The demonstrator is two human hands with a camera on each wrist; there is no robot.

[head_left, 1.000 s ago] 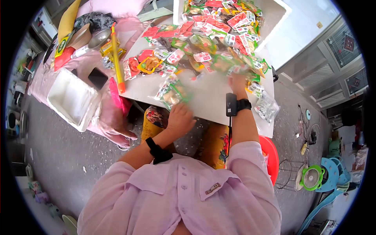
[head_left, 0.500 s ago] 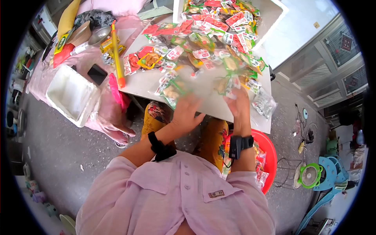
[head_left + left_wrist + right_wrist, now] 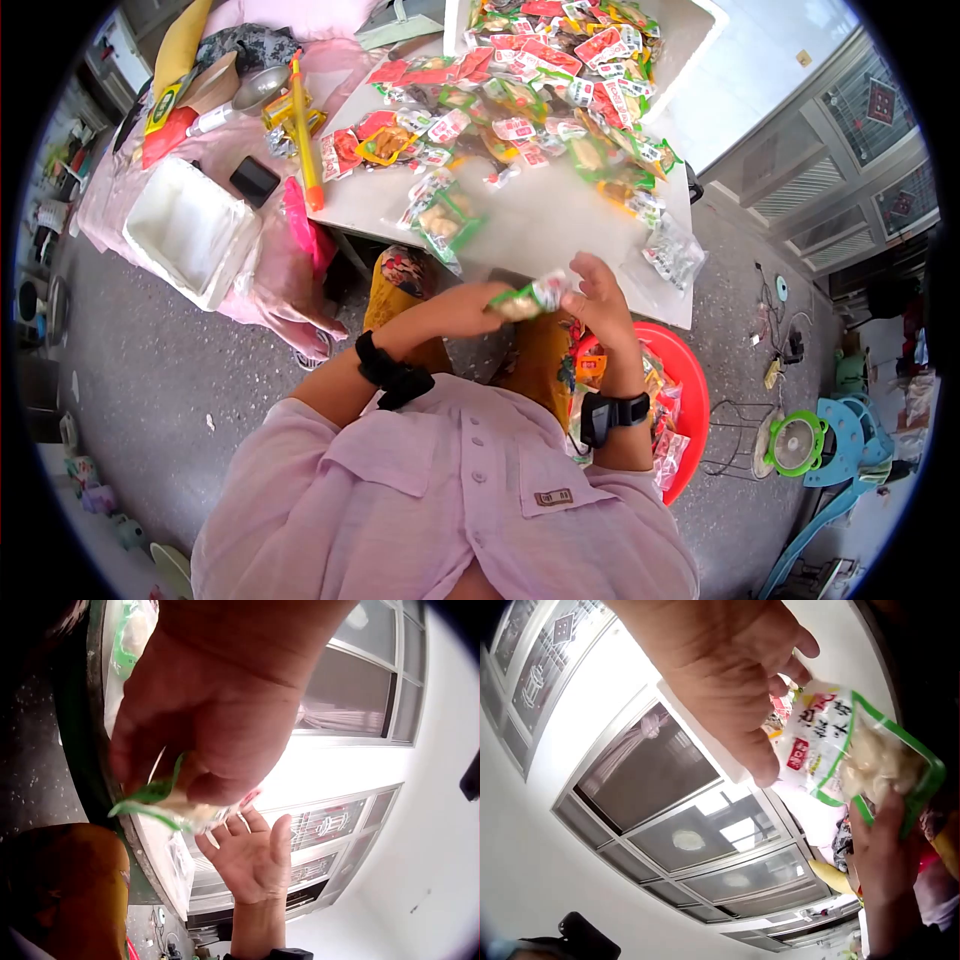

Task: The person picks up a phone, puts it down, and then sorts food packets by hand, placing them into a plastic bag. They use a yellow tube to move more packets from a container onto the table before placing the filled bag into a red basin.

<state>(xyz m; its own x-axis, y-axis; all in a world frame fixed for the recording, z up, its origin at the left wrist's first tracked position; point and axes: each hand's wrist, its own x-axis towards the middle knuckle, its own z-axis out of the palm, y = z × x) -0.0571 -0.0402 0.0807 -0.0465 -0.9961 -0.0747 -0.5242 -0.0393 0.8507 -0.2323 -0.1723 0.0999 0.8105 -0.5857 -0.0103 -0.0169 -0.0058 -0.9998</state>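
A small green-edged food packet [image 3: 532, 297] is pinched by its end in my left hand [image 3: 468, 308], above my lap in front of the table edge. In the right wrist view the packet [image 3: 881, 761] shows pale pieces inside and a white printed end. My right hand [image 3: 603, 305] is beside that printed end, fingers spread; whether it touches the packet cannot be told. The left wrist view shows my right palm [image 3: 255, 862] with straight fingers behind the packet. Another green-edged packet [image 3: 440, 220] lies near the table's front edge.
Many packets [image 3: 515, 130] spread over the white table [image 3: 560, 235], with more in a white foam box [image 3: 690, 50] behind. A red basin [image 3: 690, 385] with packets is at my right. On the left are an empty white box [image 3: 185, 235], a phone [image 3: 254, 181] and a yellow-orange stick [image 3: 303, 135].
My left hand has gone from open near the edge to pinching a packet. My right hand came back from the pile with a packet, which is now between the hands over my lap.
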